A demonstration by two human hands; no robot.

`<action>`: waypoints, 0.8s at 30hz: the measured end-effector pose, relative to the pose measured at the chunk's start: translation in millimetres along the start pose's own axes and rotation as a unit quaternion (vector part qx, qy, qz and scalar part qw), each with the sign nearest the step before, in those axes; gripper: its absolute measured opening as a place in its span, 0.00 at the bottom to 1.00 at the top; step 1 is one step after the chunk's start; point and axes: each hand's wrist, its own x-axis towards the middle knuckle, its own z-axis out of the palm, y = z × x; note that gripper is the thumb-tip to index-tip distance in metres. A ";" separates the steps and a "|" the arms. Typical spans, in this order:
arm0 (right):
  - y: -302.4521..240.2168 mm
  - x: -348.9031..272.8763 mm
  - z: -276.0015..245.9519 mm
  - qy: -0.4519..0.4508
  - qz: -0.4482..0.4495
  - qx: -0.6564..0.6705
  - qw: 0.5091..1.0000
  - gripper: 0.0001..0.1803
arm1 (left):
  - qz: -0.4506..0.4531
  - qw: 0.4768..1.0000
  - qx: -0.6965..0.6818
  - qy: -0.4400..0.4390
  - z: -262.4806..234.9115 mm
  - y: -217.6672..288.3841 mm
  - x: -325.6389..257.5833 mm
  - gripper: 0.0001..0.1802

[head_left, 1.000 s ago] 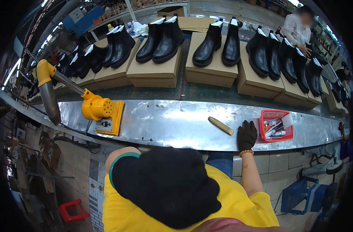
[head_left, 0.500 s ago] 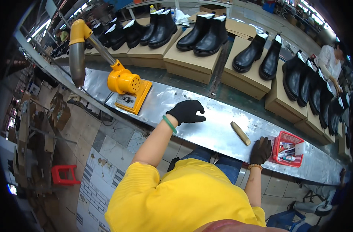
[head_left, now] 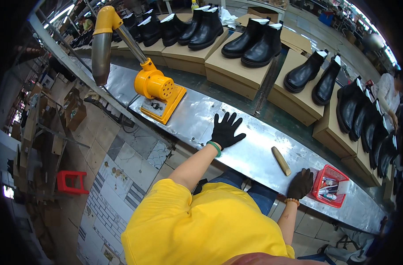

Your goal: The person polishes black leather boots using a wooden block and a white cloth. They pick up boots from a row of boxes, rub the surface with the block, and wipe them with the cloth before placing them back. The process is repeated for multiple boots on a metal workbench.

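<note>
My left hand (head_left: 227,131), in a black glove with a green bangle at the wrist, rests palm down on the shiny metal bench (head_left: 254,152), fingers spread wide and nothing in them. My right hand (head_left: 301,183), also black-gloved with a beaded bracelet, lies at the bench's near edge, fingers loosely bent forward, with nothing seen in it. It is just left of a red plastic basket (head_left: 316,190) that holds several small tubes and pen-like items. Between my hands lies a tapered brownish stick (head_left: 281,161), touched by neither.
Pairs of black ankle boots (head_left: 262,46) stand on brown cardboard boxes (head_left: 236,77) along the far side, on a dark green conveyor. A yellow machine with a metal nozzle (head_left: 155,86) stands left on the bench. At far right is another person (head_left: 389,95). A red stool (head_left: 72,182) is on the floor.
My left hand has gone from curled fingers to fingers spread on the bench. My right hand stays beside the basket. The view has shifted slightly, and the stick lies in the same place.
</note>
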 end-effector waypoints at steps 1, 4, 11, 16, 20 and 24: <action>0.1 -1.4 1.0 0.027 -0.015 -0.001 1.000 0.20 | -0.004 1.000 0.000 -0.005 -3.5 1.3 -0.7 0.39; -2.1 -1.7 -0.9 0.031 -0.021 -0.002 0.999 0.20 | -0.002 1.000 -0.007 0.011 -1.0 -0.8 -0.9 0.38; 0.4 -3.8 3.9 0.071 -0.039 -0.002 0.997 0.21 | 0.002 0.999 -0.009 0.049 5.2 -6.4 -2.6 0.36; -2.3 -2.7 0.7 0.046 -0.023 -0.010 0.999 0.20 | -0.008 1.000 -0.011 0.013 -3.2 -5.6 -2.2 0.36; -9.3 -0.8 -8.3 0.014 -0.015 0.003 1.000 0.21 | -0.009 1.000 -0.016 0.021 -2.0 -7.9 -4.1 0.36; -5.7 -2.4 -5.2 0.020 -0.021 0.006 1.000 0.22 | -0.004 0.999 -0.014 0.032 -0.4 -9.1 -3.5 0.35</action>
